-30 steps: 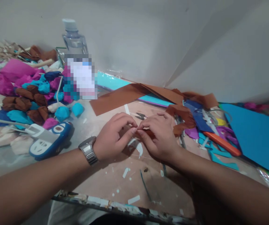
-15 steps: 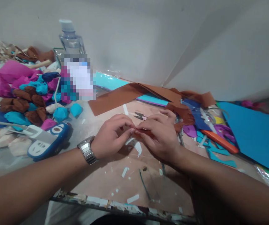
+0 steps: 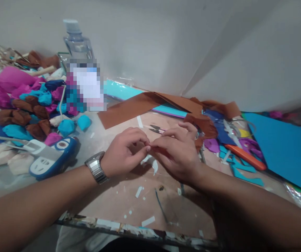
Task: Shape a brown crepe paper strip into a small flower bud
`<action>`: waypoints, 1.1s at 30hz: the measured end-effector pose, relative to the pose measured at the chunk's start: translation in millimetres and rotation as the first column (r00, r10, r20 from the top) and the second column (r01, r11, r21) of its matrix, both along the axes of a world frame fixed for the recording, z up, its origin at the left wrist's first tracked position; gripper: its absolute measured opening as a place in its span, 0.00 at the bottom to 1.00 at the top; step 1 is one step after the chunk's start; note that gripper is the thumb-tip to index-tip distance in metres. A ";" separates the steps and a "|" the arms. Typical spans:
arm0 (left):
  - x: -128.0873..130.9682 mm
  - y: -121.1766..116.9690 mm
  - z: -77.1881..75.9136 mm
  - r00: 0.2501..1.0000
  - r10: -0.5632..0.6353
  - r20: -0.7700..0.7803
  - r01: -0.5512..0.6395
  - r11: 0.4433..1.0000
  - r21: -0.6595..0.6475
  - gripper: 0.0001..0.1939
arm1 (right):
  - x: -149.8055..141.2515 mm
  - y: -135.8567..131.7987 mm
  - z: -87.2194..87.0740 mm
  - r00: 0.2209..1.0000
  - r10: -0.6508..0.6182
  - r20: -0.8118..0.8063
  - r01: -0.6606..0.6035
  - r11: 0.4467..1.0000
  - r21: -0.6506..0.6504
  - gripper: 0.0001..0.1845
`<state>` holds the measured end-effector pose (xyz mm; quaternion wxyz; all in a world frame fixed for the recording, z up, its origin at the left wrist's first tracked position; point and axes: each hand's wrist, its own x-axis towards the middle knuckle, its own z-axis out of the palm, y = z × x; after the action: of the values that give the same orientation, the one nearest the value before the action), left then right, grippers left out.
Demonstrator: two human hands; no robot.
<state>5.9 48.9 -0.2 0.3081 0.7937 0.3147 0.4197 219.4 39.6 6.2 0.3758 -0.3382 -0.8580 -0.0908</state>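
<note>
Over the middle of the table, my left hand (image 3: 126,152) and my right hand (image 3: 178,154) meet fingertip to fingertip. Thumb and forefinger of each are pinched together at the meeting point. Whatever lies between them is mostly hidden and too small to name. The other right fingers are loosely bent and raised. Just beyond the hands lie small dark thread snips (image 3: 155,129), partly covered by the right fingers. A white scrap (image 3: 154,164) rests on the table below the fingertips. Behind stretches a folded brown paper strip (image 3: 126,108).
At left are a blue and white power strip (image 3: 53,157) with a plug, crumpled coloured paper pieces (image 3: 14,80), a clear bottle (image 3: 78,45) and a blurred-out screen. An orange cutter (image 3: 245,157) and a blue sheet (image 3: 284,150) lie at right. A wall stands behind.
Both hands keep their pinch at nearly the same spot, with only slight finger movement. The whole view has shifted a little.
</note>
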 end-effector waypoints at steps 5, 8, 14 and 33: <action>1.3 0.4 -1.1 1.000 -0.011 -0.006 0.011 1.000 -0.027 0.05 | -0.1 0.2 -0.2 1.000 -0.014 0.003 0.015 1.000 -0.008 0.06; 1.9 0.9 -2.6 1.000 -0.006 0.002 0.006 0.999 -0.053 0.06 | -1.3 0.5 -0.2 0.999 -0.040 0.018 0.041 0.998 -0.053 0.06; 2.2 0.4 -7.2 0.996 -0.005 0.092 0.025 0.977 -0.212 0.09 | -3.1 1.1 1.4 0.997 -0.074 0.023 0.077 0.991 -0.111 0.05; 3.3 1.2 -4.1 0.977 0.013 0.213 0.115 0.810 -0.575 0.16 | -2.8 -0.4 3.2 0.998 -0.049 -0.036 0.046 0.995 -0.086 0.02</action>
<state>9.2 50.1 -4.2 0.5789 0.6208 0.3731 0.3746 216.6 39.2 9.4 0.3751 -0.3760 -0.8454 -0.0565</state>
